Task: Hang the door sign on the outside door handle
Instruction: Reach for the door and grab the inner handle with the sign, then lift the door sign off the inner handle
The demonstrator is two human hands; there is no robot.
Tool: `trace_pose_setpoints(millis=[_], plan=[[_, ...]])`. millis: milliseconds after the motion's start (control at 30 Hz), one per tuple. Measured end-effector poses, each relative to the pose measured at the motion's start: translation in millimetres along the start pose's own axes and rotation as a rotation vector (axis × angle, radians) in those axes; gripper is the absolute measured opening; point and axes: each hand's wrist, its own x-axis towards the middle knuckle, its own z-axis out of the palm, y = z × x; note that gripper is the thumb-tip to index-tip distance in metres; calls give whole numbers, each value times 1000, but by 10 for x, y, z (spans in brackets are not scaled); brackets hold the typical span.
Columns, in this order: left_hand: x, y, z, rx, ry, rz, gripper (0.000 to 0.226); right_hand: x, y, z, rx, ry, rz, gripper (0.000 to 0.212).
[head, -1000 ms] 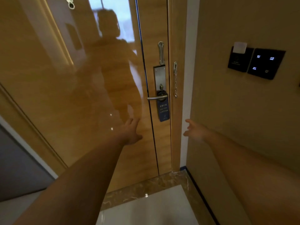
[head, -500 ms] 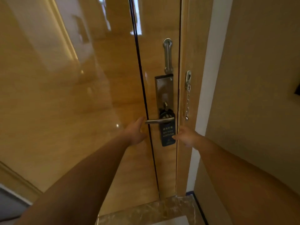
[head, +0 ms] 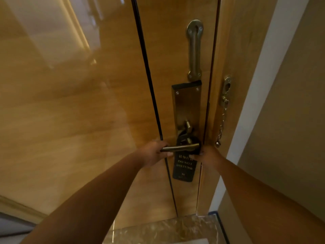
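Observation:
A dark "DO NOT DISTURB" door sign (head: 183, 169) hangs from the inside lever handle (head: 181, 147) of a glossy wooden door (head: 79, 120). My left hand (head: 154, 152) is wrapped around the free end of the lever. At the sign's upper right edge, my right hand (head: 208, 155) pinches it just below the handle. The door is shut against its frame, so the outside handle is hidden.
A metal lock plate (head: 187, 106) with a thumb-turn sits above the lever. Higher up is a chain-slide bar (head: 194, 50). A security chain (head: 223, 117) dangles from the frame on the right. A marble threshold (head: 167, 228) lies below, and a beige wall (head: 290, 120) stands to the right.
I have stepped closer to the door. My left hand has closed on the lever's end, and my right hand has moved from beside the sign to gripping its upper edge.

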Motion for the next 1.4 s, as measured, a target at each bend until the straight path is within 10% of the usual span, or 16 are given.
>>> trace_pose_setpoints(millis=[300,867,1400], plan=[[-89,36,-109,40,-133,-8,41,-554,-325,-170,-197,108,49,20],[-912,-803,-689,-167,-50,-85,40,-892,-1206,1213,340,185,7,21],[223,319,103,193,93,68,58,-1414,-328,-60,650,389,183,39]])
